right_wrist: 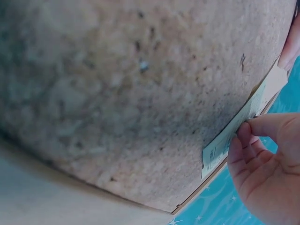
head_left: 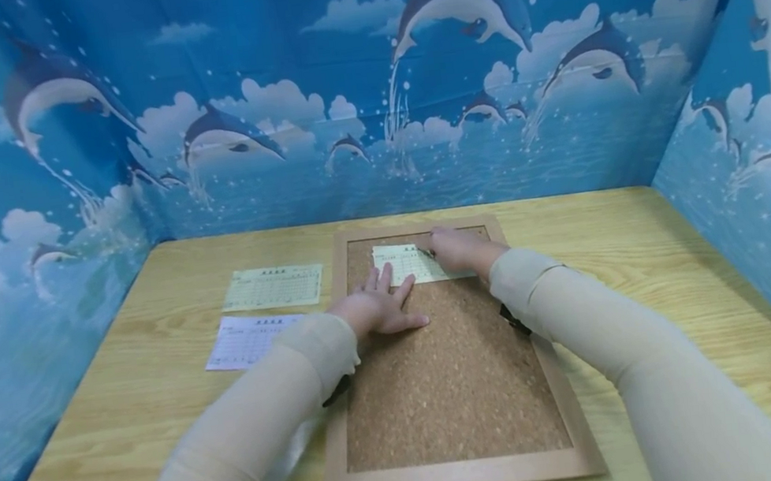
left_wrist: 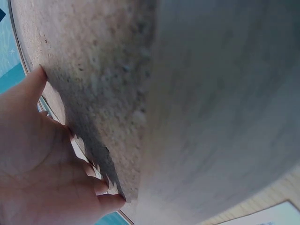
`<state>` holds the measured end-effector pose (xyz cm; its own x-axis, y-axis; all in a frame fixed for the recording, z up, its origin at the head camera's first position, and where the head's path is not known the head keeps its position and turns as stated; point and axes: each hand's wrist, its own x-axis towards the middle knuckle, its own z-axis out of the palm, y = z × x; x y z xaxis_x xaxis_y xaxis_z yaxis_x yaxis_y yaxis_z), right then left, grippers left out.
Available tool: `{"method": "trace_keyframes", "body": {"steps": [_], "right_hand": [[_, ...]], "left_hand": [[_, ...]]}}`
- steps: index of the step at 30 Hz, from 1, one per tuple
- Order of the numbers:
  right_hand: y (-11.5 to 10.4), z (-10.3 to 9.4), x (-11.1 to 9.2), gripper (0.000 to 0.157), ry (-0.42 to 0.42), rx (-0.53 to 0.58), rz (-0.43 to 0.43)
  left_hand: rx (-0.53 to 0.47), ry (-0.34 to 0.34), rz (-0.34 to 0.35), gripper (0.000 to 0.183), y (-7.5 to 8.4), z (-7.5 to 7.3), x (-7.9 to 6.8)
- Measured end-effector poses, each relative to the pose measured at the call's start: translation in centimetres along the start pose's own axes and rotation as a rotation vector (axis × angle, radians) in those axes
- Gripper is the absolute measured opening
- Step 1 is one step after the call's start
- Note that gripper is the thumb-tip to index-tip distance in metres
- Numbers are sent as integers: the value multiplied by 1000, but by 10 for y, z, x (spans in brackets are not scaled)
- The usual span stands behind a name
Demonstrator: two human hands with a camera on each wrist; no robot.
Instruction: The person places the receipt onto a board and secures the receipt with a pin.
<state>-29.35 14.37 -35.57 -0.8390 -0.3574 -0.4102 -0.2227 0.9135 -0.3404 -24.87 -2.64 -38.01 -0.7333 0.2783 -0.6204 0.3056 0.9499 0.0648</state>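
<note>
A pale green printed slip of paper (head_left: 399, 269) lies across the upper part of a framed cork board (head_left: 453, 391). My left hand (head_left: 382, 306) rests on the board with spread fingers, some fingertips on the slip's lower left and the thumb on bare cork. At the slip's upper middle, my right hand (head_left: 458, 250) has its thumb and forefinger pinched together against the paper, the other fingers curled. In the right wrist view those fingertips (right_wrist: 244, 125) meet at the slip (right_wrist: 225, 136); whatever small thing they pinch is hidden.
Left of the board, a second green printed slip (head_left: 273, 287) lies on the wooden table (head_left: 643, 243). Below it is a pale lilac slip (head_left: 250, 339), partly covered by the left sleeve. A blue dolphin-print curtain (head_left: 321, 176) stands behind and at both sides.
</note>
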Motion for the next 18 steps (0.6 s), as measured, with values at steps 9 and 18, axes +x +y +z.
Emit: {"method": "trace_keyframes", "body": {"steps": [9,18], "right_hand": [[1,0,4,51,-11,35,-11],[-4,0,-1,53,15,-122,-12]], "left_hand": [[34,2,-7,88,1,2,9],[75,41,31,86,7,-13,-24]]}}
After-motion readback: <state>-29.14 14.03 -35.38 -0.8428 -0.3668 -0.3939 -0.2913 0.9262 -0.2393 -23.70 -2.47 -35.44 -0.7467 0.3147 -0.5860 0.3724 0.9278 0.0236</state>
